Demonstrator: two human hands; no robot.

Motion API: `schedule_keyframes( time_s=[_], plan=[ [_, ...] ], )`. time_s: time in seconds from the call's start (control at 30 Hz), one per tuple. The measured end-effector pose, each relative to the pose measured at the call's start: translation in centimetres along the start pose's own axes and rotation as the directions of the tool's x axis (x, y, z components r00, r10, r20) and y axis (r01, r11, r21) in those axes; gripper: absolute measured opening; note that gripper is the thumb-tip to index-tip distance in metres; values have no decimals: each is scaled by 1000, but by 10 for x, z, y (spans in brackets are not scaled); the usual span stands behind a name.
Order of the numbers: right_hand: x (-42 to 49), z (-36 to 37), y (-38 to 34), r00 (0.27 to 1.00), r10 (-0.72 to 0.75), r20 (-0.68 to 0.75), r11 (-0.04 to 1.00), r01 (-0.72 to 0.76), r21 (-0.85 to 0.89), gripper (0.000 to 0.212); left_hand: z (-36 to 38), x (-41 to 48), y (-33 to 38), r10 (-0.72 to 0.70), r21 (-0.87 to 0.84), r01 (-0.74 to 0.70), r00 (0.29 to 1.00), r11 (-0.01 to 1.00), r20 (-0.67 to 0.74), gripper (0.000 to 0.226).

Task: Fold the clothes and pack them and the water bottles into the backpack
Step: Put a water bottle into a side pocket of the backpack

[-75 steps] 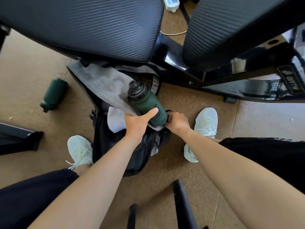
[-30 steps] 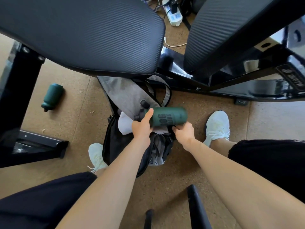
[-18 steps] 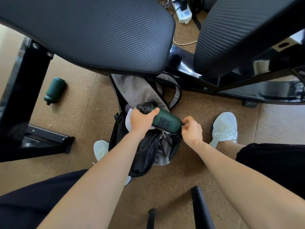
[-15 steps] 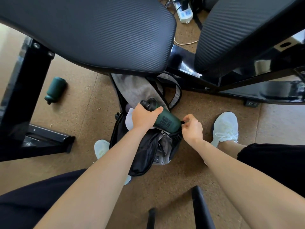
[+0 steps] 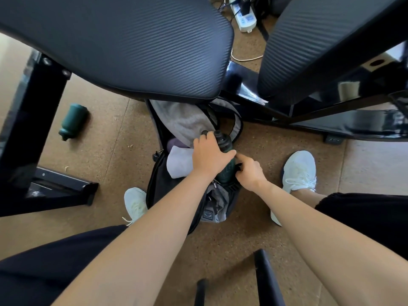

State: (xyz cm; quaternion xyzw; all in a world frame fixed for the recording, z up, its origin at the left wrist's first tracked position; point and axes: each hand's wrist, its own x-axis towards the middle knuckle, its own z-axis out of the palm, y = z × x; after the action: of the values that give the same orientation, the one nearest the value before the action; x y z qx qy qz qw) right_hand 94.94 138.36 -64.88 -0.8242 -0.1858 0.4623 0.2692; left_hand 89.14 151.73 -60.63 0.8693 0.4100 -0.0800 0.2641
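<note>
A black and grey backpack (image 5: pixel 161 186) stands open on the floor between my feet. White folded cloth (image 5: pixel 180 161) shows inside it, with something purple behind. My left hand (image 5: pixel 209 159) grips a dark green water bottle (image 5: pixel 225 143), cap end up, its base sunk into a pocket at the backpack's right side. My right hand (image 5: pixel 249 171) pinches the edge of that pocket beside the bottle. A second green bottle (image 5: pixel 72 121) lies on its side on the floor at the left, away from both hands.
Two black padded bench pads (image 5: pixel 123 45) hang over the backpack's far end. A black metal frame (image 5: pixel 28 138) stands at the left and a base bar (image 5: pixel 331 127) at the right. A power strip (image 5: pixel 244 18) with cables lies beyond. My white shoes (image 5: pixel 298 171) flank the backpack.
The bottle has swung from lying level above the backpack to cap up, and its base has gone down into the right-side pocket. My right hand stayed at the pocket's edge.
</note>
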Motion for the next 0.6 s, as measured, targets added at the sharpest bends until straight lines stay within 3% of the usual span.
schedule_keyframes(
  time_s=[0.13,0.27,0.33,0.4,0.43,0.47,0.5,0.53,0.6],
  plan=[
    [7,-6,-4,989,58,136,997,-65,44,78,13,-3,2,6,4,-6,1000,1000,17,75],
    [9,-5,-8,994,-29,110,987,10,163,96,11,-12,1,77,-301,-45,993,952,92,75],
    [11,-4,-6,996,-19,90,973,-3,231,92,14,-20,-9,32,-498,-100,989,861,-144,66],
    [12,-7,-5,995,1,97,967,-26,252,77,21,-25,-20,-276,-625,3,899,781,-340,53],
    [11,-9,-5,994,19,104,966,-45,254,71,22,-25,-22,-465,-711,132,834,690,-296,54],
    [10,-11,-5,993,32,112,963,-60,262,69,21,-24,-22,-605,-809,247,780,533,-160,60],
    [10,-12,-3,992,42,120,960,-74,271,70,19,-20,-21,-650,-858,360,759,367,40,64],
    [9,-13,-3,991,44,128,958,-79,277,72,21,-15,-23,-607,-854,450,764,260,218,60],
    [6,-14,-3,990,40,137,956,-77,282,74,15,-6,-21,-486,-777,565,780,278,394,43]
  ],
)
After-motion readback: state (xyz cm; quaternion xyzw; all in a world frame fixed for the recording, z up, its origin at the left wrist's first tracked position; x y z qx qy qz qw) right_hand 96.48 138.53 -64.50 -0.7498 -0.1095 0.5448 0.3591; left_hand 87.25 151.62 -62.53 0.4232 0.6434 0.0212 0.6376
